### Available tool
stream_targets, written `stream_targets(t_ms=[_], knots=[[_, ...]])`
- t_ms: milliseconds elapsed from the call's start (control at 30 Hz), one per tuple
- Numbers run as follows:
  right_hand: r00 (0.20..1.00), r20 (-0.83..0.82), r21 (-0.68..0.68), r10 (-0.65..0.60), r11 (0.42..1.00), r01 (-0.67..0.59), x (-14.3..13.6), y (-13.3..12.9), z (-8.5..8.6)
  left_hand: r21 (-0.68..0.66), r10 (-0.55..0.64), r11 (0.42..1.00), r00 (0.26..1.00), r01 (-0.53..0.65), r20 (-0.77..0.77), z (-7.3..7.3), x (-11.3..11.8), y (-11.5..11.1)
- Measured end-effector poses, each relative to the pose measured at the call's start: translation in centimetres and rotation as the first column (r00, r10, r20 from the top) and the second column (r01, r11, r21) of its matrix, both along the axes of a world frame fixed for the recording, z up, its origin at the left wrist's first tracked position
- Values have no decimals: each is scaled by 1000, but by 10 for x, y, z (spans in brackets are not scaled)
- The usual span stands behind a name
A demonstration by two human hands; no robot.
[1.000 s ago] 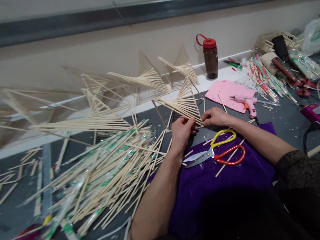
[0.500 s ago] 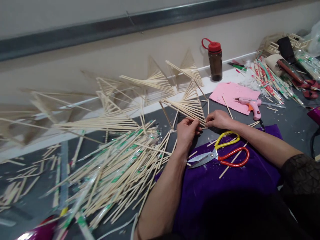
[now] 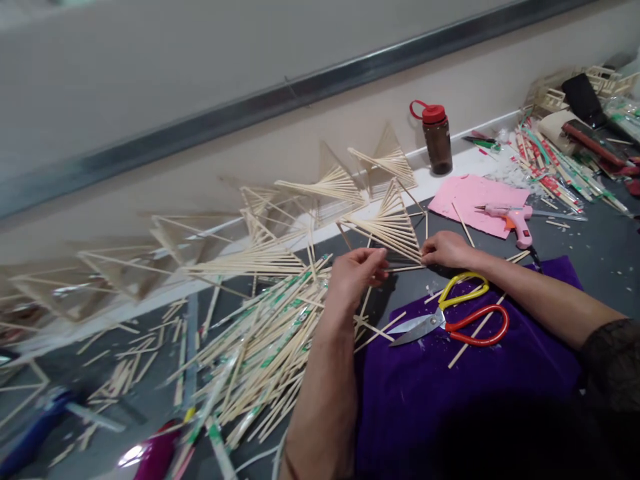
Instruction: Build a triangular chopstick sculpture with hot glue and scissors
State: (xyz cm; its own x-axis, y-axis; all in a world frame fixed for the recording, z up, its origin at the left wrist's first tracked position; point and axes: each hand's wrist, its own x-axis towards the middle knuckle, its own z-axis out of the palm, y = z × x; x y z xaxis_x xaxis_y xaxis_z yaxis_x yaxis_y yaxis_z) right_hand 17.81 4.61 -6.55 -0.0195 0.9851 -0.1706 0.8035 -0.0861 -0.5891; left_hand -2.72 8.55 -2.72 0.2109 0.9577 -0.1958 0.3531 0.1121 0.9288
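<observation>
A fan-shaped frame of thin wooden sticks stands on the dark table in front of me. At its lower right corner my right hand pinches the end of the frame. My left hand hovers just left of the frame's lower edge, thumb and fingertips brought together; whether anything thin is between them cannot be made out. Scissors with one yellow and one red handle lie open on a purple cloth below my hands. Loose sticks lie around the blades.
A heap of sticks spreads at the left. More stick frames line the wall. A pink glue gun rests by a pink sheet, with a brown bottle behind. A blue tool lies far left.
My left hand has come away from the frame's lower edge toward the left. My right hand stays at the corner. The view has shifted, showing more of the left side.
</observation>
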Motion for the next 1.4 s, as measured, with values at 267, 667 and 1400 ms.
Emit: stream_targets(t_ms=[267, 667, 1400], knots=[[1000, -5, -10, 22, 1000, -22, -2, -3, 2, 541, 275, 801, 960, -257, 49, 29, -17, 21], [999, -13, -40, 38, 998, -38, -4, -2, 6, 281, 203, 933, 974, -223, 99, 42, -8, 40], [998, -33, -45, 50, 998, -52, -3, -1, 3, 337, 242, 904, 964, -264, 106, 35, -5, 40]])
